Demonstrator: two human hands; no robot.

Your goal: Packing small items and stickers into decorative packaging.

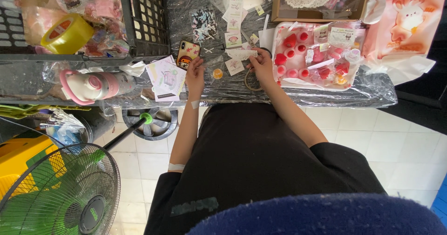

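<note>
Fuzzy navy fabric (pixel 321 216) is being seen nearest; beyond, a clear crinkly packet (pixel 215 63) is being pinched by the left hand (pixel 194 72), a lacy paper strip (pixel 241 54) by the right hand (pixel 262 65), over the film-covered surface (pixel 326 95).

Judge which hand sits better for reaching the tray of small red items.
Right, probably. The right hand rests on the table just beside the tray holding small red items. The left hand sits farther away, by the phone, pinching a small clear packet.
</note>
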